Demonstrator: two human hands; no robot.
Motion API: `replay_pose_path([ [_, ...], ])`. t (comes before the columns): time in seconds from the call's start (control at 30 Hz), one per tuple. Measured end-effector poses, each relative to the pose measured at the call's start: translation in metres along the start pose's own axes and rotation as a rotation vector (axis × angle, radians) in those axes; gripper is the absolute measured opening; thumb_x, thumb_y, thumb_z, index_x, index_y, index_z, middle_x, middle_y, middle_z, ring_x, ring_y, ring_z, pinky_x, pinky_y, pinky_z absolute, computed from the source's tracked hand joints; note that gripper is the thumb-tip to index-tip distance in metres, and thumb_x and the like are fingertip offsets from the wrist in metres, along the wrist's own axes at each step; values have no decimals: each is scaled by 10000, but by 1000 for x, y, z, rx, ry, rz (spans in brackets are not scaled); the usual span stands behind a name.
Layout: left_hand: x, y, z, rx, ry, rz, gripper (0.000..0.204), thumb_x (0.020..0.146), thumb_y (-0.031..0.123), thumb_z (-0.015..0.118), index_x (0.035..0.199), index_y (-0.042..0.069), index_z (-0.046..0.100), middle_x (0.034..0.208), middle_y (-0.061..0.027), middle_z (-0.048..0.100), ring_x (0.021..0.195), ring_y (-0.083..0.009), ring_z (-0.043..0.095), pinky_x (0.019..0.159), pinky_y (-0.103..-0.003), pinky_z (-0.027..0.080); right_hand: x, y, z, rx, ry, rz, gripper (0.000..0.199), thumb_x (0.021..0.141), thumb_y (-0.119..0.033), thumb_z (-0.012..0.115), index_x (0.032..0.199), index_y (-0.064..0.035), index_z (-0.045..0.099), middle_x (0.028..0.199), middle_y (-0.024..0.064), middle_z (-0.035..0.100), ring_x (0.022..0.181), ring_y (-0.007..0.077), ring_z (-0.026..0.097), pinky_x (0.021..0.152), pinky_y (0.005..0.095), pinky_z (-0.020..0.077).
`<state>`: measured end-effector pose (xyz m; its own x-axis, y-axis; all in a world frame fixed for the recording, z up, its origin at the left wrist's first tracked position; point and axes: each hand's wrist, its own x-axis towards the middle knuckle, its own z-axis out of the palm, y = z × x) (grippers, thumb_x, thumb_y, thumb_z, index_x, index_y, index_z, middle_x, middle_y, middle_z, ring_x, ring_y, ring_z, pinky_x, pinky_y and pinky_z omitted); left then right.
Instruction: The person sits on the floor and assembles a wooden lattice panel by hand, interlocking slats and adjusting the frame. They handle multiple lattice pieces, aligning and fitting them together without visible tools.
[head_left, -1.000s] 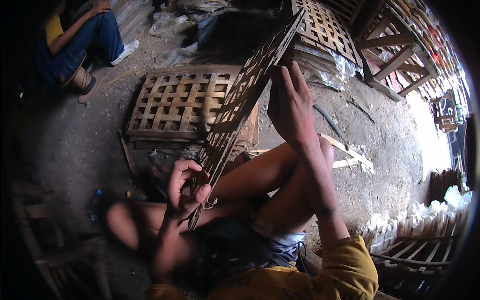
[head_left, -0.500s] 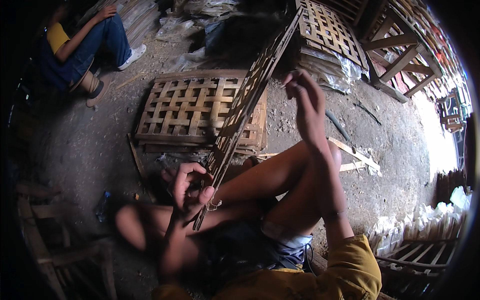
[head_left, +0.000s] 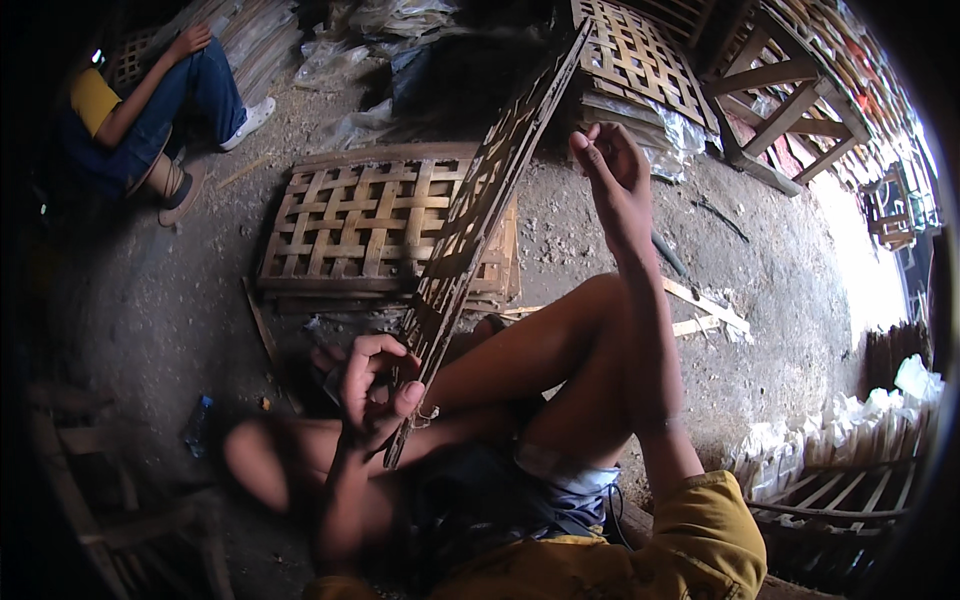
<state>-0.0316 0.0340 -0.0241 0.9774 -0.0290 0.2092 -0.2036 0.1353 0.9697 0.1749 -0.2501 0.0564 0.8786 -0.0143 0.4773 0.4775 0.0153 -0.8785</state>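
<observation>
The right hand (head_left: 618, 175), loosely curled with nothing discernible held, has come away from the thin tan woven-slat panel (head_left: 478, 215) slanting above the bare legs (head_left: 525, 365), apparently leaving the left hand (head_left: 372, 395), half-closed around its lower end, to steady it alone.

Looked like a rough craft workshop: woven slat panels (head_left: 375, 235) lay stacked on gritty floor (head_left: 790, 280), wood scraps (head_left: 708, 303) scattered; wooden stand (head_left: 783, 120) and crumpled plastic sheeting (head_left: 360, 125) stood beyond.

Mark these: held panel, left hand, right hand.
Held panel (head_left: 474, 214), head view: on its woven face.
Left hand (head_left: 368, 410), head view: middle of the hand.
Right hand (head_left: 624, 186), head view: middle of the hand.
</observation>
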Motion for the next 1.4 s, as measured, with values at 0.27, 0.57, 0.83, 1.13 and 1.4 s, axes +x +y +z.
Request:
replay_pose_path([
  [0.27,-2,-4,7,29,-70,7,490,870,219,791,1209,21,498,972,-65,620,879,-108,595,815,-268,489,4,8,-8,120,-2,-129,163,990,-52,491,1051,11,628,965,41,604,814,97,529,749,257,441],
  [0.57,-1,-9,9,52,-98,31,489,872,218,782,1209,9,496,966,-71,607,859,-113,604,810,-271,494,14,8,-18,-501,216,-411,159,954,43,610,1068,-40,684,980,82,669,852,198,656,768,319,506],
  [0.83,0,-9,14,30,-121,55,472,873,203,775,1204,12,498,949,-66,616,837,-103,599,801,-263,479,17,-2,-12,-652,222,-569,183,911,62,623,1053,-36,684,970,107,650,846,254,670,752,345,519],
  [1.13,2,-7,14,69,-141,98,451,880,195,769,1198,14,505,970,-62,614,870,-101,588,813,-261,474,19,-4,-15,-723,144,-519,146,952,14,618,1070,-30,690,1005,103,664,860,260,663,788,335,525],
  [1.4,4,0,11,27,-108,-22,408,896,219,756,1169,22,526,979,-49,584,877,-94,559,810,-259,458,38,-8,-8,-835,103,-686,160,929,14,612,1065,-32,681,974,145,652,878,342,662,790,395,535],
])
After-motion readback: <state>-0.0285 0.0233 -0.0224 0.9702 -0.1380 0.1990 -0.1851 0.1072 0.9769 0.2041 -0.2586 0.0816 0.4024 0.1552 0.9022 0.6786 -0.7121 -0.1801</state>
